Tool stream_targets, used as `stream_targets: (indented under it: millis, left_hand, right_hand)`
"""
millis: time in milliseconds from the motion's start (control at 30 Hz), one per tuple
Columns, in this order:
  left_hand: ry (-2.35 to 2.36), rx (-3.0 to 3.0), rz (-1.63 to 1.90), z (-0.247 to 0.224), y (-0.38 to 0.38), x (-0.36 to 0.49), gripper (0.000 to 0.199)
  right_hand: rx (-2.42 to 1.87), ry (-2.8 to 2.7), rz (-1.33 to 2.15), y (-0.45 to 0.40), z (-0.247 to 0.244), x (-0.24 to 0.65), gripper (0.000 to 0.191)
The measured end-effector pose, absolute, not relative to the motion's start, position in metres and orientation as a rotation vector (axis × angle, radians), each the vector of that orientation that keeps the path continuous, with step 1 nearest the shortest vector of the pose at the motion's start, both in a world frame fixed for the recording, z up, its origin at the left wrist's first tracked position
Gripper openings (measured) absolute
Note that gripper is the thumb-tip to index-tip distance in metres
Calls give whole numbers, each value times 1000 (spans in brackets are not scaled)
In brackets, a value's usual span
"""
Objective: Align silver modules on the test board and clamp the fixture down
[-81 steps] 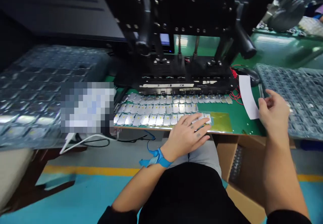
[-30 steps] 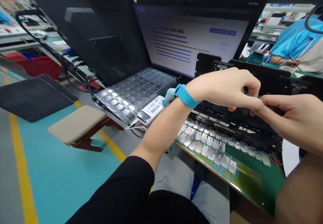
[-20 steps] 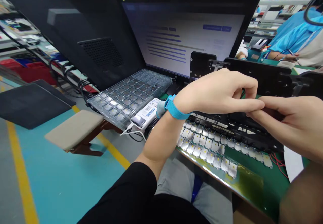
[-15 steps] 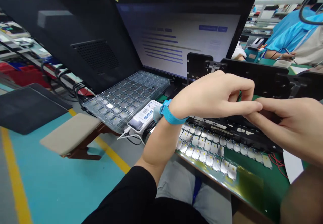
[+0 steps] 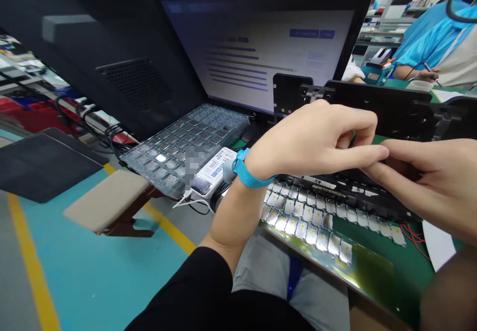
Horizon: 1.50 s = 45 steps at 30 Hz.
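Note:
My left hand (image 5: 324,132), with a blue wrist strap (image 5: 248,169) behind it, is held over the black fixture (image 5: 367,105). Its thumb and curled fingers come together in a pinch. The fingertips of my right hand (image 5: 436,179) meet it there, also pinched. Whatever lies between the fingers is too small or hidden to name. Below the hands, rows of small silvery plates with yellow dots (image 5: 301,226) lie on the green bench mat (image 5: 404,276). The fixture's lower part is partly covered by my hands.
A monitor (image 5: 261,38) stands behind the fixture. To its left are a clear compartment tray (image 5: 186,142), a white boxed device (image 5: 212,172) with cables and a large black panel (image 5: 104,57). A stool (image 5: 108,199) is at lower left. A co-worker in blue (image 5: 436,38) sits at far right.
My view has shifted slightly, so the bench and monitor sit a little differently in frame. Both hands keep the same pinched pose, fingertips together.

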<state>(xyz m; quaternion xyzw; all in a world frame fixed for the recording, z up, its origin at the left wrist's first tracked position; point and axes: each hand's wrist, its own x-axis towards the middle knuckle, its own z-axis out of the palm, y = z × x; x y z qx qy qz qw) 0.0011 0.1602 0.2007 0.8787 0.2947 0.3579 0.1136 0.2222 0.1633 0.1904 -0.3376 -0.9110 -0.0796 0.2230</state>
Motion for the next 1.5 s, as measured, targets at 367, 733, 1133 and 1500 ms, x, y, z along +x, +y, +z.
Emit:
stream_targets:
  millis: [367,733,1133,1500]
  left_hand:
    - [890,2510,1045,200,158,1,28]
    - [900,2503,1050,202,155,2,42]
    - [913,2498,1079,200,154,2,25]
    - [908,2509,1071,200,153,3,24]
  right_hand:
    - [-930,-2516,-185,162,192,220,49]
    - [-886,-2503,-228,164,187,224,43]
    - [-844,-2507,-203,164,189,220,44]
    - [-829,-2524,-225,163,191,220,44]
